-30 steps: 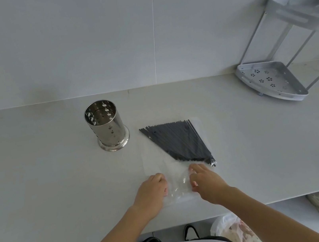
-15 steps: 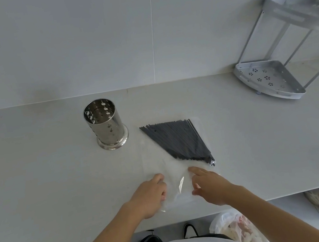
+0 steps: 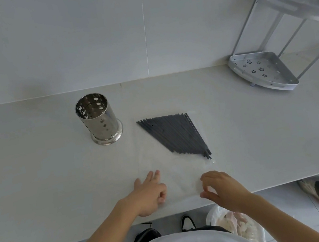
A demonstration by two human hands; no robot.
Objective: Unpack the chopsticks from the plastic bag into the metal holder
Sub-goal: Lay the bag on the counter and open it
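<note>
1. The near edge of the clear plastic bag (image 3: 175,172) is being worked at by both hands, close to the counter (image 3: 38,181) front; by judgement, the mouth of the bag is being opened.
2. The left hand (image 3: 149,195) is being held at the bag's near-left corner, with two fingers lying straight on the film and the others curled; whether film is being pinched cannot be told.
3. The right hand (image 3: 222,190) is being held at the bag's near-right corner, thumb and curled fingers close together, apparently pinching the film.
4. The black chopsticks (image 3: 175,135) are lying inside the bag as a fanned bundle, the spread ends pointing away from the hands and the tips gathered toward the bag's right side.
5. The perforated metal holder (image 3: 98,119) is standing upright and empty, just beyond the bag's far-left corner.
6. Risk, as judged: the thin film is likely slippery and clinging, so the grip could be lost; if the bag is being lifted unevenly, the loose sticks could slide out and scatter, or the holder could be knocked over.
</note>
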